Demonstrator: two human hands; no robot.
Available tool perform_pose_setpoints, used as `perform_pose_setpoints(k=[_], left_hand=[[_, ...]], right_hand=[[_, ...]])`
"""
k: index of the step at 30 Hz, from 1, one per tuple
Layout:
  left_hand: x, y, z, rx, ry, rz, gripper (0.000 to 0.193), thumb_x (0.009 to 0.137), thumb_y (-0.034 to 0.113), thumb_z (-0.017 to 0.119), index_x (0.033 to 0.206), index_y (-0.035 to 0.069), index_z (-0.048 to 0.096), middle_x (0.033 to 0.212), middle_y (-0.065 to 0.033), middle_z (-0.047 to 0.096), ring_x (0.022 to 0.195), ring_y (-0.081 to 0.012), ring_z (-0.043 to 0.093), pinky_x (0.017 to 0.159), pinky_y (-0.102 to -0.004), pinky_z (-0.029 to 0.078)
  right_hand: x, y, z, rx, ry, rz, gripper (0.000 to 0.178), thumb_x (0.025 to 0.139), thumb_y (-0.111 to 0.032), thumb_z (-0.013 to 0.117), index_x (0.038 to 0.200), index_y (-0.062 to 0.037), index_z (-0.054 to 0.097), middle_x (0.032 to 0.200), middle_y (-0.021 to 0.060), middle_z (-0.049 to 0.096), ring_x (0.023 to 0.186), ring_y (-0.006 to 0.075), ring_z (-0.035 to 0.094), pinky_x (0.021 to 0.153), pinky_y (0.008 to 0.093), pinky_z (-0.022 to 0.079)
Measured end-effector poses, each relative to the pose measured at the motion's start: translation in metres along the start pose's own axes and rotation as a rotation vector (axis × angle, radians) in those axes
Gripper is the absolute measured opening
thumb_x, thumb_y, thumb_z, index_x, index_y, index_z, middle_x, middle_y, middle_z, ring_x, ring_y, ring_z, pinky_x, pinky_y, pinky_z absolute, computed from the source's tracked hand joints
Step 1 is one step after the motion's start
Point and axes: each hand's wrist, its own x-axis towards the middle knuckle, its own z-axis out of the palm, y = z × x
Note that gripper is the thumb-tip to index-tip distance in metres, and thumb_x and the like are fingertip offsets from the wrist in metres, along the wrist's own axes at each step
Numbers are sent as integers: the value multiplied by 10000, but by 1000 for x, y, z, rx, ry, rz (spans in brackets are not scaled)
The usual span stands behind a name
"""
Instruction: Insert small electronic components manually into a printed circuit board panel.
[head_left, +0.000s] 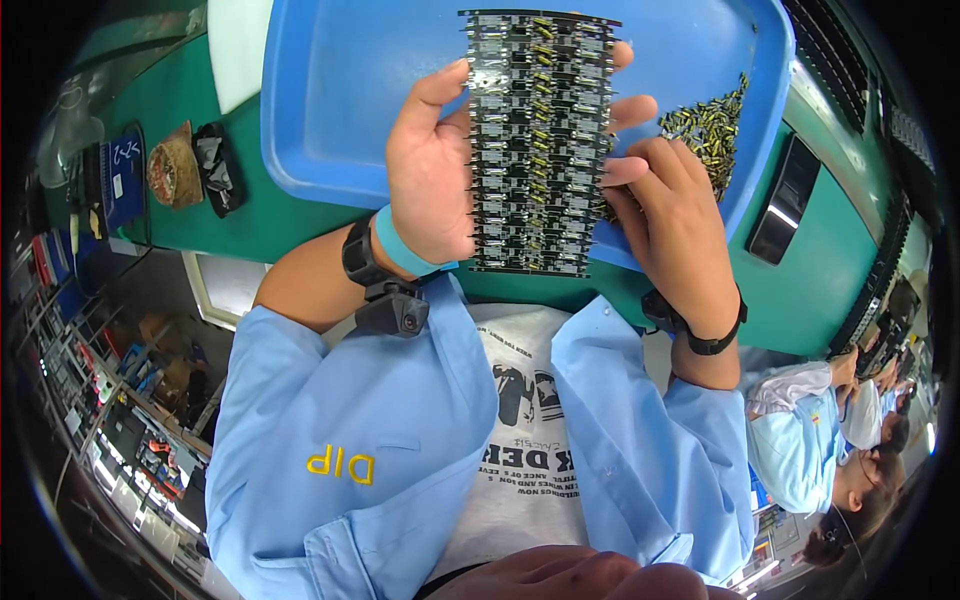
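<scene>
A long panel of black circuit boards (540, 150), crowded with small metal-legged parts and a column of yellowish pieces, is held upright above the blue tray's near edge. My left hand (430, 170) grips it, thumb at the left edge and fingertips showing past the right edge. Close beside that right edge is my right hand (685, 215), its fingers bent together in a pinch; whatever they hold is hidden. A heap of small yellow-and-black components (708, 135) lies behind my right hand in the tray.
The blue plastic tray (330, 180) rests on a green work surface (200, 225). A dark phone (785, 200) lies to its right. On the left are a black wrapped item (217, 168), a round brown roll (174, 170) and a blue folder (122, 180). Co-workers (800, 430) sit at the right.
</scene>
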Motion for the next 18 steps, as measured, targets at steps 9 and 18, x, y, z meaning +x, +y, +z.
perform_pose_setpoints(k=[9,18], left_hand=[[0,1,-4,41,-20,-54,778,1078,497,326,1663,-6,222,1737,-152,249,1527,-401,394,1218,-604,406],[-1,-2,-8,61,2,-33,782,1078,502,316,1655,-20,239,1732,-148,268,1496,-394,441,1226,-571,411]], right_hand=[[-2,-7,8,-83,-12,-28,170,850,-58,751,988,-49,652,1000,93,606,954,311,587,835,434,465],[-6,-5,-5,394,282,264,166,932,70,725,1091,27,709,1123,110,716,1023,180,691,868,304,538]])
